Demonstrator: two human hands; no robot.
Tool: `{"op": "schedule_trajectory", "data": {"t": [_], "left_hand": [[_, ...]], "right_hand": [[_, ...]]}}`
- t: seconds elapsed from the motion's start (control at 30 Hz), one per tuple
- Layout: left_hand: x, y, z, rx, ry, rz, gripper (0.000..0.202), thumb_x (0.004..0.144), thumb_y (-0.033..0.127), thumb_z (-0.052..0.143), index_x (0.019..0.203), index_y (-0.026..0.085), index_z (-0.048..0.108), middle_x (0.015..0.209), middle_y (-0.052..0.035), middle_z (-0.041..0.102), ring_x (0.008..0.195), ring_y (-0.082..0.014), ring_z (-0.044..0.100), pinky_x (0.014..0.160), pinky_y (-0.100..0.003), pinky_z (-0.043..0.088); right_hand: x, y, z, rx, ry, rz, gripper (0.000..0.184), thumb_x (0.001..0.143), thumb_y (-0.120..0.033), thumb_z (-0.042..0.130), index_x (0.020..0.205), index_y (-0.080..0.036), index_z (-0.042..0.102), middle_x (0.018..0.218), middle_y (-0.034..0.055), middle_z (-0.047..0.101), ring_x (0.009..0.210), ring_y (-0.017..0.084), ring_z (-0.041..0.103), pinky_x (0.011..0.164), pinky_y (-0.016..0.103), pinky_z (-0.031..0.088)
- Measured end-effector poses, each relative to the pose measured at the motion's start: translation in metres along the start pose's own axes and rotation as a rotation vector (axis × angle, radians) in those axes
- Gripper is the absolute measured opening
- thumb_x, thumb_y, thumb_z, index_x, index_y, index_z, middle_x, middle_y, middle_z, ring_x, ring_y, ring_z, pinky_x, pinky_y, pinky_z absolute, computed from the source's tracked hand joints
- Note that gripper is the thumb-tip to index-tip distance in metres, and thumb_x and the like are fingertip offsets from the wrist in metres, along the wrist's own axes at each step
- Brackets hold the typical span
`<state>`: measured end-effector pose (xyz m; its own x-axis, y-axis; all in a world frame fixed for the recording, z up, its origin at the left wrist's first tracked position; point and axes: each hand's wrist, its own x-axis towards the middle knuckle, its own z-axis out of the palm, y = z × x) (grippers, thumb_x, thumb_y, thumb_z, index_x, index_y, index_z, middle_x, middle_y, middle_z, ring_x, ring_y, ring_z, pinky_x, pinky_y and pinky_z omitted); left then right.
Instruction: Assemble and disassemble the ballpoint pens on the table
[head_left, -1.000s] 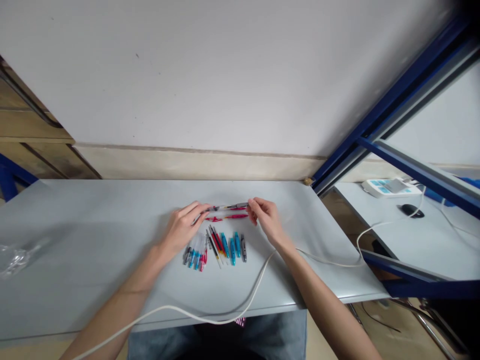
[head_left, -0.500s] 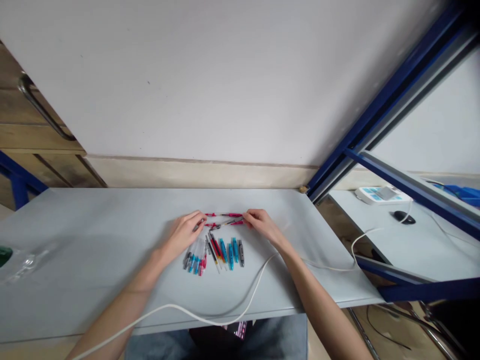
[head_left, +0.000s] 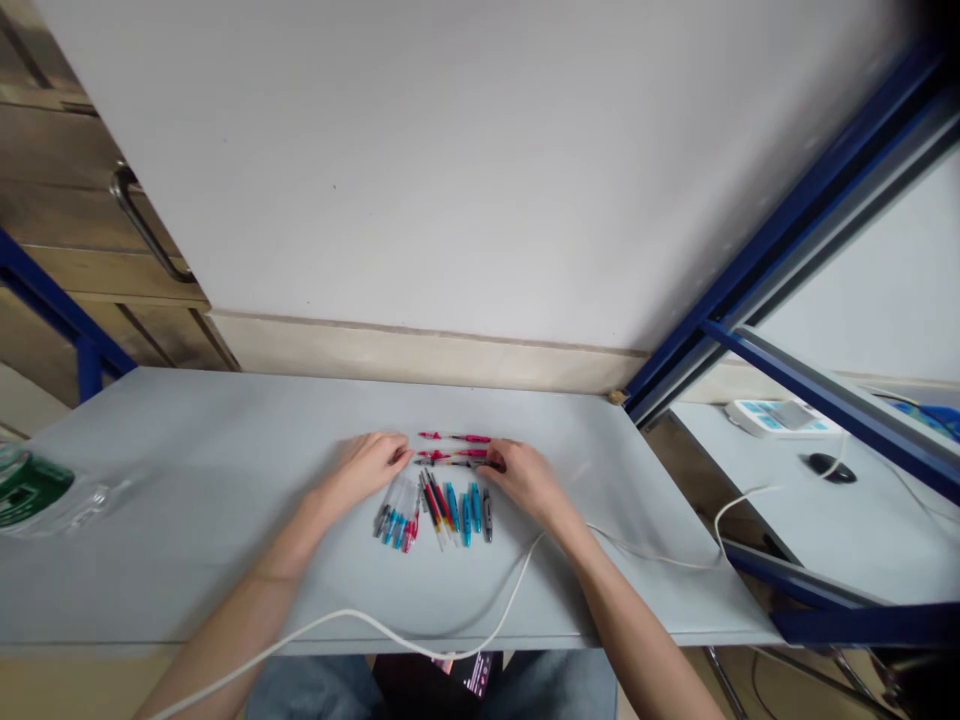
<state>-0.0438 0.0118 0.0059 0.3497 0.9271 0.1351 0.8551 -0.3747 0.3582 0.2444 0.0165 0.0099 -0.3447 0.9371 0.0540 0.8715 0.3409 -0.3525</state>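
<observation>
Two red pens, the upper one (head_left: 472, 438) and the one below it (head_left: 474, 453), lie crosswise on the table. Just under them is a dark grey pen (head_left: 454, 463), its right end between the fingers of my right hand (head_left: 526, 482). My left hand (head_left: 367, 465) rests at the pens' left side, fingers curled together; whatever they may hold is hidden. Below the pens are several clear barrels with coloured grips (head_left: 397, 515), black and red ink refills (head_left: 441, 503), blue pen pieces (head_left: 466, 518) and a grey one (head_left: 488, 518).
A white cable (head_left: 360, 617) crosses the table front (head_left: 225, 560) and passes under my right arm. At left lies a clear plastic bottle with a green label (head_left: 37, 490). A blue frame (head_left: 697, 310) separates a side table holding a mouse (head_left: 831, 467) and a white device (head_left: 780, 418).
The dark grey pen, slanted before, now lies nearly level below the red pens. My right hand has moved slightly down with it. The view has shifted left.
</observation>
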Motion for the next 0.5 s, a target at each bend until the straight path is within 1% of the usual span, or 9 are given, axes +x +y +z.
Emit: {"op": "schedule_trajectory", "data": {"t": [0.07, 0.17, 0.27, 0.33, 0.4, 0.47, 0.5], "left_hand": [[-0.004, -0.002, -0.005, -0.004, -0.09, -0.029, 0.031, 0.095, 0.032, 0.045, 0.066, 0.021, 0.049, 0.059, 0.0017, 0.051, 0.055, -0.0139, 0.043, 0.057, -0.027, 0.024], [-0.008, -0.004, -0.011, -0.093, -0.194, -0.044, 0.022, 0.09, 0.028, 0.047, 0.069, 0.021, 0.049, 0.061, 0.0025, 0.053, 0.055, -0.013, 0.042, 0.056, -0.027, 0.025], [-0.009, -0.006, -0.014, -0.183, -0.24, -0.019, 0.012, 0.087, 0.026, 0.049, 0.077, 0.021, 0.053, 0.067, 0.0025, 0.057, 0.059, -0.013, 0.046, 0.058, -0.026, 0.028], [-0.01, -0.006, -0.014, -0.203, -0.259, -0.032, 0.014, 0.087, 0.031, 0.051, 0.077, 0.021, 0.053, 0.068, 0.002, 0.058, 0.06, -0.0135, 0.048, 0.058, -0.026, 0.029], [-0.01, -0.007, -0.013, -0.184, -0.282, -0.068, 0.02, 0.087, 0.037, 0.053, 0.075, 0.021, 0.053, 0.067, 0.0016, 0.058, 0.059, -0.0143, 0.049, 0.056, -0.026, 0.029], [-0.011, -0.007, -0.013, -0.147, -0.295, -0.088, 0.022, 0.086, 0.039, 0.055, 0.074, 0.021, 0.053, 0.066, 0.0014, 0.058, 0.059, -0.0149, 0.05, 0.055, -0.027, 0.028], [-0.012, -0.007, -0.012, -0.127, -0.292, -0.088, 0.021, 0.086, 0.038, 0.056, 0.074, 0.021, 0.053, 0.066, 0.0014, 0.059, 0.06, -0.0151, 0.051, 0.055, -0.027, 0.028]], "right_hand": [[-0.003, -0.002, 0.0, -0.107, 0.008, 0.003, 0.015, 0.096, -0.035, 0.063, 0.093, -0.02, 0.062, 0.092, 0.0052, 0.07, 0.08, 0.02, 0.064, 0.064, 0.028, 0.034], [-0.006, -0.003, 0.0, -0.218, -0.008, 0.028, 0.017, 0.1, -0.035, 0.058, 0.106, -0.02, 0.059, 0.1, 0.0072, 0.069, 0.084, 0.023, 0.065, 0.064, 0.029, 0.034], [-0.009, -0.008, -0.003, -0.291, 0.044, 0.061, 0.017, 0.101, -0.03, 0.056, 0.113, -0.019, 0.055, 0.107, 0.0092, 0.065, 0.092, 0.025, 0.064, 0.062, 0.03, 0.034], [-0.011, -0.017, -0.005, -0.28, 0.103, 0.053, 0.012, 0.103, -0.027, 0.051, 0.11, -0.019, 0.055, 0.106, 0.0088, 0.064, 0.096, 0.024, 0.063, 0.064, 0.03, 0.036], [-0.014, -0.032, -0.003, -0.197, 0.109, -0.003, 0.01, 0.104, -0.025, 0.048, 0.106, -0.02, 0.056, 0.103, 0.007, 0.064, 0.093, 0.022, 0.063, 0.067, 0.03, 0.039], [-0.017, -0.05, 0.004, -0.098, 0.052, -0.119, 0.008, 0.103, -0.023, 0.049, 0.101, -0.02, 0.057, 0.104, 0.0055, 0.064, 0.089, 0.019, 0.063, 0.072, 0.028, 0.042], [-0.018, -0.059, 0.008, -0.093, 0.017, -0.183, 0.007, 0.102, -0.022, 0.051, 0.099, -0.02, 0.058, 0.102, 0.0054, 0.064, 0.09, 0.019, 0.062, 0.074, 0.028, 0.042]]}}
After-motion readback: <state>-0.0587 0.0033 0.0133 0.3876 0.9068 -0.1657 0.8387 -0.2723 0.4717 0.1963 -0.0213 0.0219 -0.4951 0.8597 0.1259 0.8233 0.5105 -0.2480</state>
